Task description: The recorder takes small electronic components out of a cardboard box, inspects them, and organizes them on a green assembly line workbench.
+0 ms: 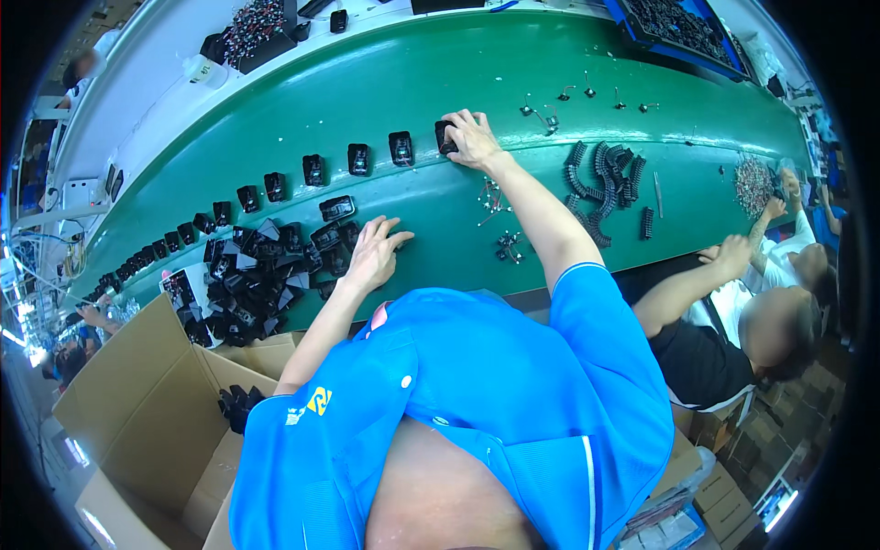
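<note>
My right hand reaches far over the green conveyor belt and grips a small black plastic housing, at the right end of a curved row of similar black housings. My left hand rests with fingers spread on the near edge of a loose pile of black housings, touching the parts at its right side; whether it holds one cannot be told.
Stacks of black ribbed parts and small wired pieces lie to the right on the belt. An open cardboard box stands at lower left. Other people sit at right, hands on the belt. A blue tray sits far right.
</note>
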